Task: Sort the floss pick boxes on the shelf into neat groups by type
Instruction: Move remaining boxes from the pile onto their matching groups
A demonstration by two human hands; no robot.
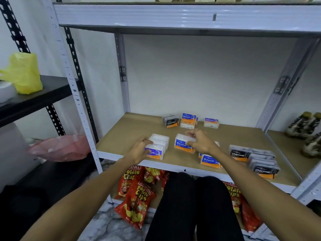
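Black-trousered knees point(191, 197) sit nearest; on the brown board shelf point(132, 129), left grip point(139, 151) clamps a white-orange Smooth floss box stack point(159, 145), right grip point(201, 143) pinches a blue-orange Round floss box point(181, 145).

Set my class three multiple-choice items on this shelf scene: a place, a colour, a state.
1. Relative to the wooden shelf board, the red potato chip bags lie: A above; B below; C on it.
2. The crumpled plastic bag on the black side shelf is: A yellow; B green; C blue.
3. The middle blue-and-orange "Round" floss box is: A untouched; B on the floor; C held by the right-hand grip.
Key: B, bags show under the board; A, plainly yellow; C, fingers curl round it.
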